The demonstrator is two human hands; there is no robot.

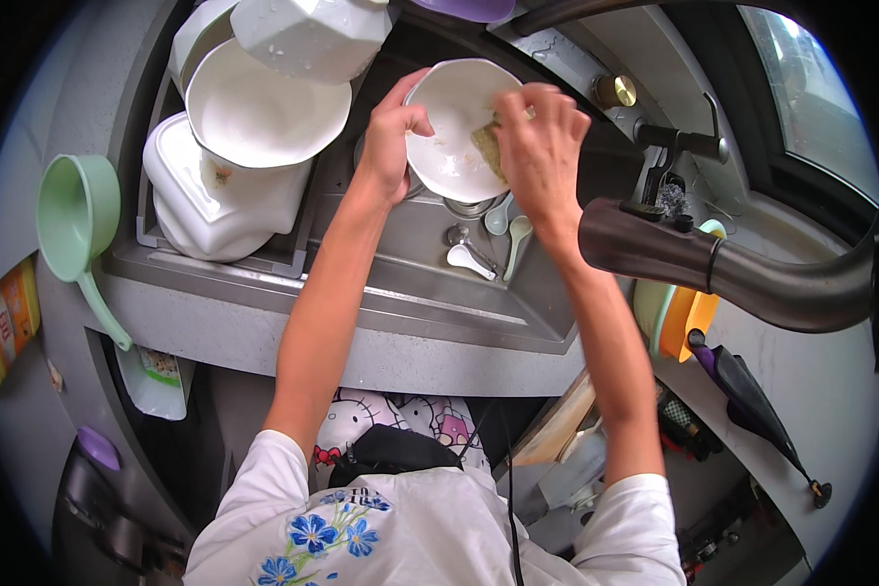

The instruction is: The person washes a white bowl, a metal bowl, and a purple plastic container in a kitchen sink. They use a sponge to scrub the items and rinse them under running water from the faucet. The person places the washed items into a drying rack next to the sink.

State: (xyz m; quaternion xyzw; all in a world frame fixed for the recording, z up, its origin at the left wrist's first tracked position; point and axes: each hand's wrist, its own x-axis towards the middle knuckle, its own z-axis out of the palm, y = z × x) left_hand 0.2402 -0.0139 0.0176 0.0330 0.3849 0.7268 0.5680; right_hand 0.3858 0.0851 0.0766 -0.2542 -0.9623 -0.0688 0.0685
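Note:
My left hand [394, 143] grips the left rim of a white bowl [447, 110], its thumb over the inside. The bowl is tilted so that its inside faces me, above the steel sink [403, 242]. In my right hand [542, 143], which is blurred, a yellowish-green scouring pad [489, 146] presses against the bowl's inner right side. Small food bits stick to the bowl's inner wall. Below the bowl, several spoons lie in the sink, among them a white spoon [470, 261] and a pale green spoon [517, 238].
White bowls [267, 110] and a white lidded-looking dish [205, 190] are stacked in a rack at the sink's left. A dark faucet [652, 245] reaches in from the right. A green ladle [80, 212] lies on the left counter, a purple-black umbrella-like object [747, 395] on the right.

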